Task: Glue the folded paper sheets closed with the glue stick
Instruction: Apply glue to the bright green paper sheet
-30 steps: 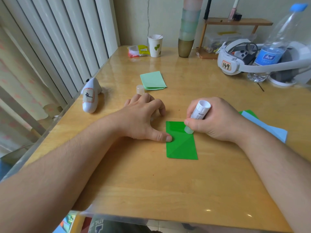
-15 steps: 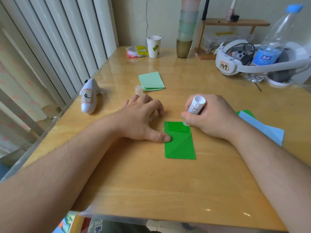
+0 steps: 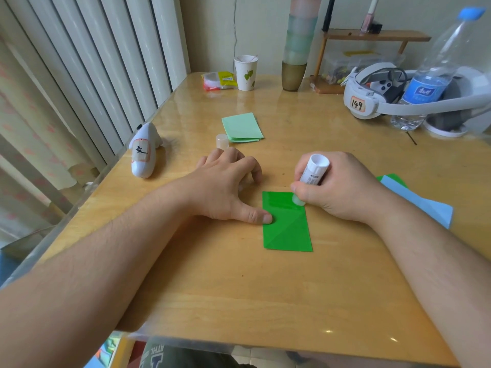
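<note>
A folded dark green paper sheet [image 3: 287, 227] lies flat on the wooden table [image 3: 239, 288]. My left hand [image 3: 225, 189] rests beside it, thumb pressing its left edge, fingers spread on the table. My right hand [image 3: 337, 187] grips a white glue stick [image 3: 313, 171], tilted, with its tip touching the sheet's far right corner. The far strip of the sheet looks glossy. The glue stick's cap [image 3: 221, 141] stands just beyond my left hand. A stack of pale green folded sheets [image 3: 242, 127] lies farther back. Blue and green sheets [image 3: 417, 205] lie under my right wrist.
A white shark-shaped object [image 3: 144, 152] lies near the left table edge. At the back stand a paper cup [image 3: 245, 73], a snack packet [image 3: 219, 81], stacked cups [image 3: 297, 49], a small wooden shelf [image 3: 372, 38], a white headset [image 3: 372, 99] and a water bottle [image 3: 430, 78].
The glue stick tip moved from the sheet's right edge up to its far edge and now sits at the far right corner. My left hand has kept still.
</note>
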`<state>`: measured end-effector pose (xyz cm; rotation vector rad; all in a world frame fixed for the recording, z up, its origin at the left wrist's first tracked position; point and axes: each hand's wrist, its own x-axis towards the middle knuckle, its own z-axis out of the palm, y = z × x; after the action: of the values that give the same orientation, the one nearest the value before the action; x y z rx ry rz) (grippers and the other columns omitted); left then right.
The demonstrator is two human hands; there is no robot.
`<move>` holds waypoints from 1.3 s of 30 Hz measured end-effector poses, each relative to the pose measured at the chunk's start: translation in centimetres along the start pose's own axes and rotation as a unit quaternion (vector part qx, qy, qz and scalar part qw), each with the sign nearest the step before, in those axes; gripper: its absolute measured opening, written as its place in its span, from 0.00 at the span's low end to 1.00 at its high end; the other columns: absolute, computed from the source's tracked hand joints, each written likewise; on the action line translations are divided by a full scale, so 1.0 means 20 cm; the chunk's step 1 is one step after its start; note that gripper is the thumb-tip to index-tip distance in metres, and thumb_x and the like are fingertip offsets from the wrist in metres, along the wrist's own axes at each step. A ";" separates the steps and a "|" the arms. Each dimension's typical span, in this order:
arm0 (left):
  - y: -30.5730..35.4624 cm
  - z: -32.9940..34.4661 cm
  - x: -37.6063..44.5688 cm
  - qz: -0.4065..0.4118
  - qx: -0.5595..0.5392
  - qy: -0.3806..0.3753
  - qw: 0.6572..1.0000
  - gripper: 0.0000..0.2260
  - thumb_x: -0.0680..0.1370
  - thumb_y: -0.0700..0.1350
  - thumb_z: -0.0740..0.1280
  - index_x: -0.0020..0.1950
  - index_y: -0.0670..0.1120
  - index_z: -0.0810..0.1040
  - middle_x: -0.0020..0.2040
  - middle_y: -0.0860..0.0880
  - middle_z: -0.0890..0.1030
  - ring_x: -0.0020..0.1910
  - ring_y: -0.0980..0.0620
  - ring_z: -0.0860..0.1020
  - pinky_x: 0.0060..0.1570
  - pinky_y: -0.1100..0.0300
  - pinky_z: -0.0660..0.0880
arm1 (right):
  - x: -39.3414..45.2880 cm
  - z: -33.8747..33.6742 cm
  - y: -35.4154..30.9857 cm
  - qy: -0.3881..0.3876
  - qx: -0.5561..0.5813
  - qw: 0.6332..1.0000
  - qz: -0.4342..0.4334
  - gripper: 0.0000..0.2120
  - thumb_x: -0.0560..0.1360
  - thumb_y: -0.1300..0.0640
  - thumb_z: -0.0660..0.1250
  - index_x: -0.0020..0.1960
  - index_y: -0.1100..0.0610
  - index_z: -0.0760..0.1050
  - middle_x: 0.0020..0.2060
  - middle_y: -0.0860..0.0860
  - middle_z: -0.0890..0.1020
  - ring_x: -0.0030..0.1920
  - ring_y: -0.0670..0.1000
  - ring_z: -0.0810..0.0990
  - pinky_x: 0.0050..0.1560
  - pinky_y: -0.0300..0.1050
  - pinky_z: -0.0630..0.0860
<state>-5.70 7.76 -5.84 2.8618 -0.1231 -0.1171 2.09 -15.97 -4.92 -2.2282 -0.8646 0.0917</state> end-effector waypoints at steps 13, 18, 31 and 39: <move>0.01 0.01 0.00 -0.014 0.010 0.006 1.000 0.34 0.55 0.82 0.61 0.56 0.69 0.63 0.62 0.56 0.65 0.63 0.50 0.62 0.67 0.51 0.62 | 0.02 0.12 -0.10 -0.035 0.062 0.997 -0.036 0.11 0.73 0.46 0.78 0.41 0.50 0.80 0.33 0.46 0.81 0.35 0.44 0.76 0.39 0.45 0.74; 0.01 0.00 0.00 -0.015 0.011 -0.003 1.000 0.37 0.55 0.82 0.62 0.59 0.68 0.64 0.63 0.55 0.65 0.63 0.49 0.62 0.66 0.51 0.62 | 0.04 0.10 -0.08 0.056 0.131 0.990 -0.022 0.13 0.72 0.41 0.75 0.41 0.50 0.79 0.33 0.43 0.82 0.36 0.44 0.78 0.41 0.46 0.76; 0.02 0.02 -0.02 -0.008 0.006 0.006 1.000 0.34 0.56 0.82 0.62 0.56 0.69 0.62 0.62 0.56 0.64 0.63 0.50 0.61 0.67 0.52 0.60 | 0.01 0.14 -0.12 -0.024 0.046 0.998 -0.046 0.10 0.72 0.49 0.78 0.39 0.51 0.79 0.31 0.45 0.80 0.32 0.43 0.74 0.35 0.40 0.70; 0.01 0.01 -0.03 0.001 -0.002 0.013 1.000 0.36 0.56 0.82 0.63 0.58 0.69 0.65 0.61 0.57 0.64 0.63 0.50 0.61 0.67 0.52 0.60 | 0.00 0.08 -0.08 -0.035 0.029 0.998 -0.043 0.07 0.70 0.51 0.78 0.39 0.49 0.80 0.31 0.42 0.80 0.33 0.42 0.75 0.34 0.34 0.69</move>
<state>-6.26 7.57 -6.04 2.8586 -0.1210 -0.0805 0.67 -14.26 -5.11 -2.1420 -0.9818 0.1533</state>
